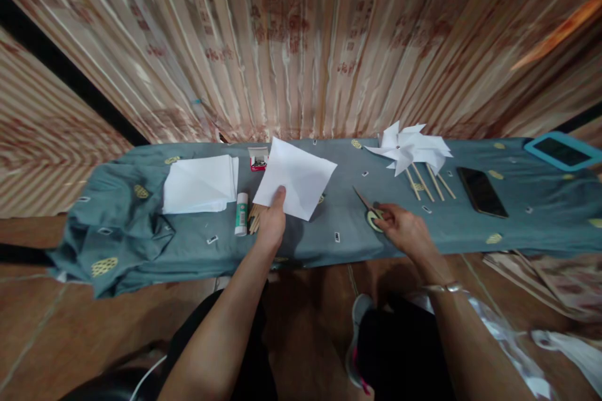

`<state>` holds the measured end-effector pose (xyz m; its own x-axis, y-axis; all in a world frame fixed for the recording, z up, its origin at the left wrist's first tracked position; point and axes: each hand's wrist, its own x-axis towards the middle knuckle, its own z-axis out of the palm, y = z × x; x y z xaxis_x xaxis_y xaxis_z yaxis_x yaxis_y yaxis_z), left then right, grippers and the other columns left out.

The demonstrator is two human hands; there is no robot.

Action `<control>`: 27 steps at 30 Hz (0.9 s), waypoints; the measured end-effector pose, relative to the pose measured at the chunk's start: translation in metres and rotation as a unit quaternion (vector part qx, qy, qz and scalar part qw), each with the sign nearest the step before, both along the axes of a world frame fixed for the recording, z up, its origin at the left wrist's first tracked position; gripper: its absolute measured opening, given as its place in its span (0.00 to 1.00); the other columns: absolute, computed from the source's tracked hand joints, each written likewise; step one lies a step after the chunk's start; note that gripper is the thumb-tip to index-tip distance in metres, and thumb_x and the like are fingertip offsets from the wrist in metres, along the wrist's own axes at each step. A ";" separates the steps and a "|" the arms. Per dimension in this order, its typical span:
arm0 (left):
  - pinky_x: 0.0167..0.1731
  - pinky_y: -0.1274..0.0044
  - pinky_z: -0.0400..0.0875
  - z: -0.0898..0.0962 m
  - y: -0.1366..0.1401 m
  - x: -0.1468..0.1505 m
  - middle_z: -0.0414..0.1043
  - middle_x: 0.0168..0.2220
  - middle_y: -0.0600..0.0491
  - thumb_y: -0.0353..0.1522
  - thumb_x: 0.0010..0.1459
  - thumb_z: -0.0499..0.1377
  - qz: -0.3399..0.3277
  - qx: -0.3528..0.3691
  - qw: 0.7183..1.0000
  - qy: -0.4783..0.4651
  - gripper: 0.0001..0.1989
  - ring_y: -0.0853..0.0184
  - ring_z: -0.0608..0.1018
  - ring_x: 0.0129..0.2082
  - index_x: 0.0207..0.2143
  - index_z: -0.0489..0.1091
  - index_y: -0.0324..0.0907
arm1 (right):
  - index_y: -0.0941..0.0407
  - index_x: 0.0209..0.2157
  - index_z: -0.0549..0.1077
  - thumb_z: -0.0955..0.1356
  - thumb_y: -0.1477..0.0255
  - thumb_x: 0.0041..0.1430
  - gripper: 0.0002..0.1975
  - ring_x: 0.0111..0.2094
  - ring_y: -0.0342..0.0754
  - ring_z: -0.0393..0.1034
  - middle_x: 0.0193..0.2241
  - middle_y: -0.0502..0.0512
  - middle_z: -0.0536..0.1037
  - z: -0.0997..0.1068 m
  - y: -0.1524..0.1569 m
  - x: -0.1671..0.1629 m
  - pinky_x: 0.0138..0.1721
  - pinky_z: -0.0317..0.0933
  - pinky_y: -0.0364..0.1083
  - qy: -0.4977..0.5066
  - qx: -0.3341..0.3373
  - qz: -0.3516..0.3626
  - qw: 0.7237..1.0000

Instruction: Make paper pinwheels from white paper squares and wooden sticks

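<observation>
My left hand (274,220) grips a square sheet of white paper (301,178) by its near corner, thumb on top, above the cloth. The scissors (375,219), with pale green handles, point away to the left, and my right hand (399,225) has its fingers closed on those handles. Partly under the sheet lie some thin wooden sticks (254,218). Beside them a glue stick (241,214) with a green and white label rests on the cloth. Behind the sheet's left edge sits a small red box (258,159), its lid raised.
A stack of white paper (200,185) lies at the left. Several paper pinwheels (409,147) on sticks are at the back right, near a black phone (482,192) and a blue-framed tablet (562,150). Corrugated sheeting (301,44) rises directly behind the cloth-covered table (301,250).
</observation>
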<state>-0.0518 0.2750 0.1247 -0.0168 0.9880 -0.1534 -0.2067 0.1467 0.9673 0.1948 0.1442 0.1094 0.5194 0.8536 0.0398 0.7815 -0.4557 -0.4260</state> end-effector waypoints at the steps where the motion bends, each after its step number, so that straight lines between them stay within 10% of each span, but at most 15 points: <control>1: 0.58 0.73 0.63 -0.002 0.002 -0.001 0.71 0.56 0.44 0.36 0.58 0.60 0.007 0.006 1.000 -0.008 0.20 0.61 0.72 0.57 0.51 0.69 0.37 | 0.56 0.45 0.75 0.69 0.65 0.53 0.18 0.33 0.52 0.76 0.32 0.57 0.82 -0.001 -0.002 -0.002 0.35 0.66 0.47 0.077 0.026 0.002 0.997; 7: 0.59 0.70 0.63 -0.019 0.014 -0.006 0.72 0.54 0.44 0.38 0.55 0.63 0.026 0.022 0.999 -0.027 0.21 0.60 0.73 0.56 0.50 0.70 0.41 | 0.56 0.40 0.77 0.78 0.61 0.37 0.26 0.29 0.45 0.75 0.33 0.56 0.82 0.008 -0.004 -0.024 0.28 0.66 0.41 0.513 0.082 0.001 0.854; 16: 0.56 0.69 0.67 -0.022 0.024 -0.012 0.73 0.53 0.43 0.37 0.53 0.65 0.050 0.025 0.997 -0.059 0.22 0.59 0.74 0.54 0.49 0.70 0.40 | 0.55 0.35 0.80 0.79 0.68 0.39 0.18 0.29 0.43 0.77 0.30 0.54 0.83 0.016 0.002 -0.071 0.27 0.68 0.36 0.705 0.057 -0.038 0.706; 27: 0.45 0.71 0.75 0.010 0.024 -0.023 0.75 0.50 0.47 0.25 0.56 0.58 0.053 -0.055 0.987 -0.142 0.20 0.63 0.79 0.46 0.51 0.67 0.43 | 0.57 0.41 0.79 0.77 0.57 0.41 0.26 0.25 0.39 0.68 0.26 0.52 0.78 0.018 -0.004 -0.105 0.23 0.59 0.38 0.683 0.007 0.065 0.728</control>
